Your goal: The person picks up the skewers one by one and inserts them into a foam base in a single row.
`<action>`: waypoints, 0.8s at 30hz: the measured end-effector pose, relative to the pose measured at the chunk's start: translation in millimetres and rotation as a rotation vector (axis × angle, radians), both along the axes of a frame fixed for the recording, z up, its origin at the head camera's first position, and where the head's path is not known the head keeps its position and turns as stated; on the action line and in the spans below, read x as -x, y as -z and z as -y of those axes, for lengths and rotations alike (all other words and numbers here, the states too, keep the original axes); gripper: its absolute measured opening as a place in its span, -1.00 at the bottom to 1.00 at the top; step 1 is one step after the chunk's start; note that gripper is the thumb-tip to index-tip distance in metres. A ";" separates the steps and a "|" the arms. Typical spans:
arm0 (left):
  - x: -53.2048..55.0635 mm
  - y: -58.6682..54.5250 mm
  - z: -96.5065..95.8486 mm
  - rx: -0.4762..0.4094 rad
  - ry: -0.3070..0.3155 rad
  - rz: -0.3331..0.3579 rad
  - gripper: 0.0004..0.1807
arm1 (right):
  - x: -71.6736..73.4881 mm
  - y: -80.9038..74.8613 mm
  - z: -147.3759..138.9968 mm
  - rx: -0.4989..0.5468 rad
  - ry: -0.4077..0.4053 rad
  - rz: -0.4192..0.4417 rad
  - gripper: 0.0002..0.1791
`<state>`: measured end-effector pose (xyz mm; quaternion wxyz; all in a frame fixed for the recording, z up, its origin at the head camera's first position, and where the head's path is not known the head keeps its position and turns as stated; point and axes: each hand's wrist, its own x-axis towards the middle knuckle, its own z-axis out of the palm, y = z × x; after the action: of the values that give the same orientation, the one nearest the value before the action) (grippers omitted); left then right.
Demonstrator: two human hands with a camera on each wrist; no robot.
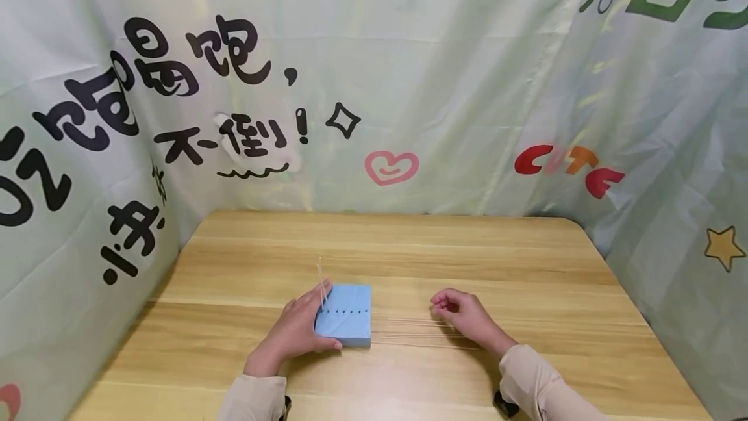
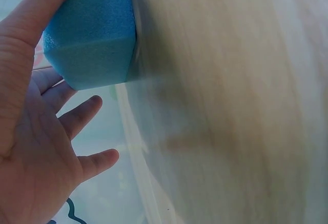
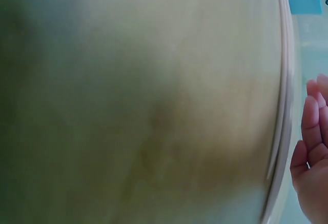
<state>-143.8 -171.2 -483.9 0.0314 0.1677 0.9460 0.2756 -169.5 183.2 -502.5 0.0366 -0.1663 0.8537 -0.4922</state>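
Here's the blue foam block, flat on the worktop, gripped at its left end by the left hand, dark holes lining its top and slim pale sticks rising there, tilted slightly. Across to the right, more thin sticks lie roughly parallel, near the right hand.

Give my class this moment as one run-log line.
left hand: grips blue block | right hand: near thin sticks on table | upright sticks: at block's left side
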 end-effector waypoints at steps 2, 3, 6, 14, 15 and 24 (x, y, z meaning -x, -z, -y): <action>-0.4 -0.6 -0.2 -0.005 0.003 -0.003 0.28 | 0.0 1.1 1.0 -0.027 -0.020 -0.004 -0.90; -0.7 -1.0 -0.5 -0.007 0.005 -0.004 0.27 | 0.1 1.5 1.5 -0.037 -0.029 -0.008 -0.91; -0.9 -1.8 -1.0 -0.008 0.007 -0.011 0.27 | 0.8 2.4 2.6 -0.075 -0.054 -0.024 -0.92; -0.7 -3.6 -2.1 0.001 0.002 -0.018 0.27 | 2.5 2.2 4.3 -0.131 -0.087 -0.068 -0.88; -0.9 -3.8 -2.1 0.001 0.002 -0.017 0.27 | 2.4 2.0 4.6 -0.137 -0.090 -0.071 -0.88; -1.8 -2.0 -2.1 -0.002 0.003 -0.005 0.27 | 1.0 3.5 6.6 -0.204 -0.102 -0.116 -0.91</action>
<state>-142.0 -169.1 -481.9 0.0294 0.1697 0.9456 0.2762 -170.5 176.6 -506.0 0.0287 -0.2331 0.8905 -0.3897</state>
